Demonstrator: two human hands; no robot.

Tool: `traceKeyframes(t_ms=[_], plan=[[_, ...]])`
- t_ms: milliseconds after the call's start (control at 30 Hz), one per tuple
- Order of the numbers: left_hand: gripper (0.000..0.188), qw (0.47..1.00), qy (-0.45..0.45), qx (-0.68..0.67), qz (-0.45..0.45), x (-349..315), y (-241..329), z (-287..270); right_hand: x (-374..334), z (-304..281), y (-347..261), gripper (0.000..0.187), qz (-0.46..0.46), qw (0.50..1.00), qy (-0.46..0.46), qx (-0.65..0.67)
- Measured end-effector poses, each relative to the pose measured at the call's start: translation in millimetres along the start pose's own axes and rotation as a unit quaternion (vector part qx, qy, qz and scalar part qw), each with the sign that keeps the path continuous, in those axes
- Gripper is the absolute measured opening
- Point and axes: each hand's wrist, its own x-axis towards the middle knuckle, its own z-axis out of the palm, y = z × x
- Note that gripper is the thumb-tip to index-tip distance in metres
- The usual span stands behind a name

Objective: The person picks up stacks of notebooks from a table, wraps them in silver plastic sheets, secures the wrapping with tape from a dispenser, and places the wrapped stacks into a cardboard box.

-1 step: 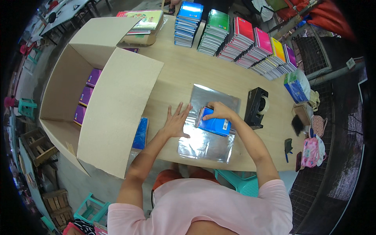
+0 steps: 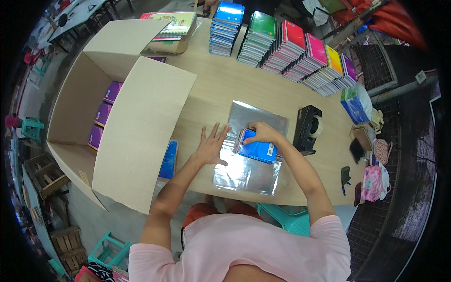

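With the left hand (image 2: 210, 146) spread flat, pinning the clear plastic sheet (image 2: 249, 162), the right hand (image 2: 263, 134) grasping the blue notebook stack (image 2: 257, 149) should centre it squarely on that sheet.

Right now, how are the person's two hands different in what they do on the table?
The left hand lies flat with fingers spread, pressing the clear plastic sheet, while the right hand is curled over the top edge of the blue notebook stack. The left hand holds nothing; the right hand grips the stack. Both are bare and rest over the same sheet on the wooden table.
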Motion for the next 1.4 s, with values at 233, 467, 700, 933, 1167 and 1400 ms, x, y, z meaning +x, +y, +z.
traceKeyframes(t_ms=[233,467,700,933,1167,1400], plan=[[0.149,1.000,-0.017,0.003,-0.004,1,-2,-1,-3,2,-5,0.077,-0.016,0.999,0.021,-0.031],[0.145,1.000,0.010,0.017,0.006,1,7,-6,-5,6,11,0.075,-0.051,0.976,0.150,-0.151],[0.042,0.991,-0.015,-0.101,0.081,-40,50,15,-112,22,-18,0.035,-0.042,0.911,0.409,0.030],[0.005,0.984,-0.030,-0.108,0.139,-31,51,46,-174,127,-25,0.034,-0.080,0.938,0.336,0.037],[0.016,0.995,-0.008,-0.081,0.057,-15,82,6,-182,144,-5,0.020,0.004,0.895,0.404,-0.188],[0.023,0.994,0.072,-0.036,0.071,-3,60,-51,-182,67,13,0.011,0.005,0.927,0.351,-0.131]])
